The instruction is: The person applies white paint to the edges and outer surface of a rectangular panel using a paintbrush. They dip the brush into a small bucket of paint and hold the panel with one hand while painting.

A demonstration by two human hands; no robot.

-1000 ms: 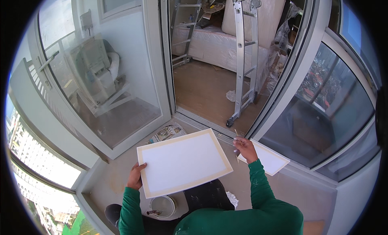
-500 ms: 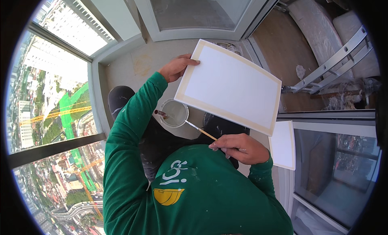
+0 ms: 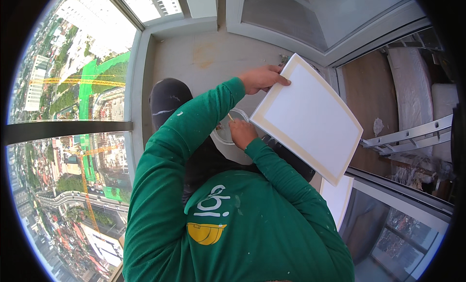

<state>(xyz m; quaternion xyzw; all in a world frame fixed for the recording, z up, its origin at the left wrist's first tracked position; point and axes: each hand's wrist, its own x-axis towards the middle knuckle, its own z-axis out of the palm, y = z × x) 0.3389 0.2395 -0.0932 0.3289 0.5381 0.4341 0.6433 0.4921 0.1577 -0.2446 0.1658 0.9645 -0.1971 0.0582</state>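
My left hand (image 3: 264, 79) grips the upper left corner of a white rectangular panel (image 3: 310, 119) with a beige band along its edges, thumb on top. The panel is tilted and held up on the right. My right hand (image 3: 242, 133) is closed around a slim paintbrush (image 3: 231, 118) and sits over a round, pale bucket (image 3: 224, 142) between my legs. Only a bit of the wooden handle shows; its bristles are hidden. My left forearm passes close to the bucket, and my right hand covers part of its rim.
A second bordered white panel (image 3: 336, 198) leans at the lower right near a glass door (image 3: 388, 228). Beyond the doorway are an aluminium ladder (image 3: 412, 132) and a plastic-wrapped slab (image 3: 412, 83). Tall windows (image 3: 73, 88) overlook a city on the left.
My right hand has moved left and forward with the paintbrush, from near my belly to over the bucket. My left hand still holds the panel. The whole view has shifted.
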